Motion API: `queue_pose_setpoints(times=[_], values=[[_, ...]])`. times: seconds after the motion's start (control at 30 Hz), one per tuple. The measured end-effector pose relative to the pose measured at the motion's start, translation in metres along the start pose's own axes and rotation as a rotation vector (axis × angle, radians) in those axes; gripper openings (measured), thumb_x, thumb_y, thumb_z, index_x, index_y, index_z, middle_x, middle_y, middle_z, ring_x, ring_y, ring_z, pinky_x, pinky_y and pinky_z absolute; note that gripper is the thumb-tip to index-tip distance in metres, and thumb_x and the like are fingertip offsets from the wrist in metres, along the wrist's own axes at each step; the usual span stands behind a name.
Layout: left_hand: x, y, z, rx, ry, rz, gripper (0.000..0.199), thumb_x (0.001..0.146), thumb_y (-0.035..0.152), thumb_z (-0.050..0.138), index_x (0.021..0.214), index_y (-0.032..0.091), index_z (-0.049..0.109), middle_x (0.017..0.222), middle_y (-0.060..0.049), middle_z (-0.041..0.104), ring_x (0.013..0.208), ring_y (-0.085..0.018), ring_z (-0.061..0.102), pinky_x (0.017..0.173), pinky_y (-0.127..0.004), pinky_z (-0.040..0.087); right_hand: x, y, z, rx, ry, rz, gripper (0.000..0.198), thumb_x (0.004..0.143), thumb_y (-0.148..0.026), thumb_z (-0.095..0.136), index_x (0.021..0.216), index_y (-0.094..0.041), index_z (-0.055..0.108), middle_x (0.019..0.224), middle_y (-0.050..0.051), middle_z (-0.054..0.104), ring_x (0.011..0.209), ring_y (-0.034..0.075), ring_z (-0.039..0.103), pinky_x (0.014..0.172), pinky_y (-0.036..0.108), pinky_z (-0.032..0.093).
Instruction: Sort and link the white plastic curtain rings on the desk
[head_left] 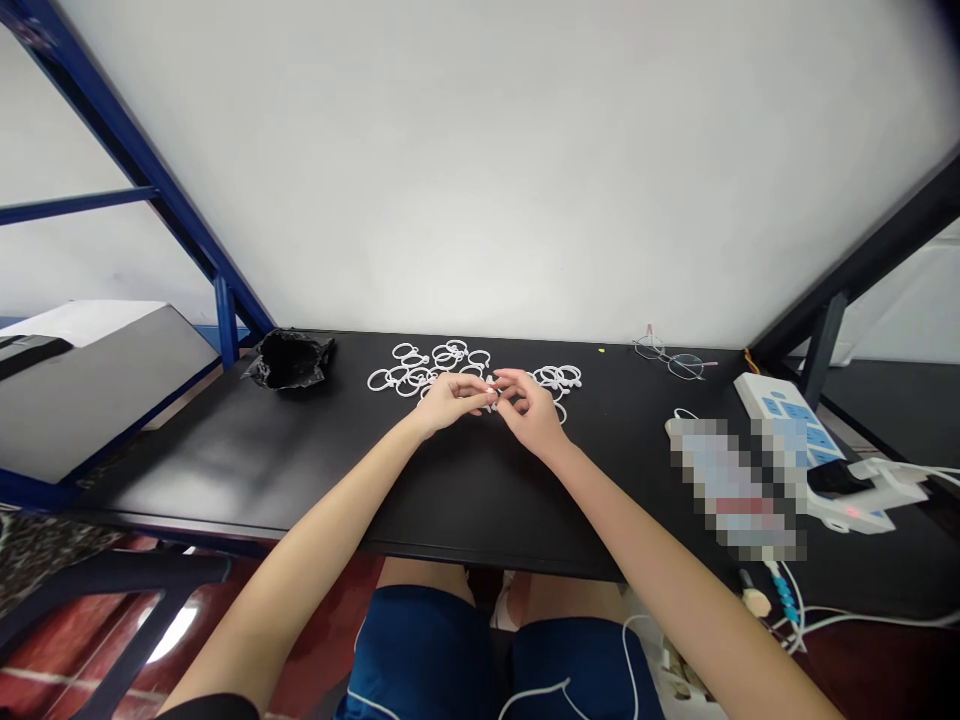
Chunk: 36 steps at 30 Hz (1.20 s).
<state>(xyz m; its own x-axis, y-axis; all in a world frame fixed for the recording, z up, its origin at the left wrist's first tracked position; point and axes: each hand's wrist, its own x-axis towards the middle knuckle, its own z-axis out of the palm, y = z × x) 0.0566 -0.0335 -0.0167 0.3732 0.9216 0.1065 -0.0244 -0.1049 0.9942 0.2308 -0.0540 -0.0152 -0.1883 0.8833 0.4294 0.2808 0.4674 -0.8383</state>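
My left hand (450, 400) and my right hand (531, 410) meet over the middle of the black desk. Their fingertips are pinched together on a white curtain ring (490, 391), of which only a small part shows between them. To the left, beside and behind my left hand, lies a loose pile of white curtain rings (409, 376), several overlapping, with small eyelets. A smaller cluster of the same rings (559, 377) rests just behind and right of my right hand.
On the left of the desk (247, 470) stands a crumpled black plastic bag (289, 360), its mouth up. Eyeglasses (670, 356) lie at the back right. A blurred phone (731, 485) and a white power strip (787, 410) with cables sit farther right. Blue frame bars (161, 180) rise at the left.
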Motion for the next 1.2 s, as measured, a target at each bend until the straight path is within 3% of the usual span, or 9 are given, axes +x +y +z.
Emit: queue_pose_setpoints(times=[0.27, 0.43, 0.53, 0.63, 0.8, 1.07, 1.2], values=[[0.003, -0.002, -0.002, 0.210, -0.049, 0.095, 0.018, 0.071, 0.032, 0.074, 0.080, 0.016, 0.075, 0.073, -0.006, 0.068, 0.066, -0.017, 0.062, 0.060, -0.029, 0.050, 0.001, 0.008, -0.001, -0.054, -0.025, -0.049, 0.016, 0.082, -0.034, 0.062, 0.089, -0.021, 0.070, 0.086, 0.005, 0.065, 0.071, 0.016, 0.062, 0.051, 0.024, 0.048], [0.000, 0.003, 0.003, 0.416, 0.105, 0.250, 0.018, 0.069, 0.032, 0.075, 0.080, 0.019, 0.071, 0.086, -0.007, 0.064, 0.078, -0.018, 0.058, 0.054, -0.024, 0.040, 0.001, 0.009, -0.001, -0.105, 0.037, -0.094, 0.020, 0.085, -0.039, 0.059, 0.085, -0.022, 0.070, 0.083, 0.006, 0.066, 0.070, 0.017, 0.061, 0.056, 0.028, 0.050], [-0.004, 0.004, 0.005, 0.489, 0.167, 0.322, 0.031, 0.069, 0.030, 0.074, 0.098, 0.022, 0.068, 0.101, -0.007, 0.061, 0.079, -0.017, 0.055, 0.056, -0.024, 0.039, 0.001, 0.009, -0.001, -0.123, 0.039, -0.106, 0.021, 0.086, -0.039, 0.058, 0.086, -0.022, 0.069, 0.083, 0.005, 0.066, 0.070, 0.017, 0.062, 0.058, 0.028, 0.051], [-0.006, 0.004, 0.006, 0.547, 0.096, 0.350, 0.038, 0.075, 0.029, 0.068, 0.112, 0.024, 0.063, 0.108, -0.006, 0.060, 0.073, -0.015, 0.054, 0.060, -0.026, 0.039, 0.000, 0.009, 0.000, -0.138, -0.004, -0.114, 0.020, 0.087, -0.038, 0.057, 0.086, -0.023, 0.070, 0.081, 0.005, 0.067, 0.071, 0.018, 0.062, 0.063, 0.029, 0.051], [-0.007, 0.005, 0.008, 0.683, -0.037, 0.366, 0.014, 0.085, 0.031, 0.057, 0.092, 0.021, 0.065, 0.084, -0.003, 0.058, 0.065, -0.014, 0.050, 0.064, -0.027, 0.037, -0.002, 0.005, 0.001, -0.146, -0.009, -0.152, 0.022, 0.089, -0.038, 0.054, 0.084, -0.022, 0.069, 0.078, 0.005, 0.067, 0.069, 0.018, 0.061, 0.066, 0.031, 0.050], [-0.006, -0.002, 0.008, 0.788, -0.012, 0.377, 0.018, 0.089, 0.035, 0.052, 0.080, 0.020, 0.057, 0.076, -0.002, 0.052, 0.063, -0.015, 0.046, 0.059, -0.027, 0.032, -0.004, -0.001, 0.001, -0.180, -0.036, -0.160, 0.019, 0.090, -0.038, 0.053, 0.084, -0.022, 0.061, 0.080, 0.004, 0.065, 0.070, 0.017, 0.059, 0.064, 0.029, 0.049], [-0.008, -0.004, 0.010, 0.865, -0.021, 0.375, 0.020, 0.090, 0.033, 0.049, 0.075, 0.020, 0.053, 0.077, -0.003, 0.053, 0.064, -0.015, 0.048, 0.058, -0.026, 0.032, -0.005, -0.005, 0.002, -0.385, -0.063, -0.169, 0.023, 0.091, -0.038, 0.049, 0.077, -0.020, 0.054, 0.076, 0.002, 0.059, 0.064, 0.014, 0.053, 0.060, 0.026, 0.042]])
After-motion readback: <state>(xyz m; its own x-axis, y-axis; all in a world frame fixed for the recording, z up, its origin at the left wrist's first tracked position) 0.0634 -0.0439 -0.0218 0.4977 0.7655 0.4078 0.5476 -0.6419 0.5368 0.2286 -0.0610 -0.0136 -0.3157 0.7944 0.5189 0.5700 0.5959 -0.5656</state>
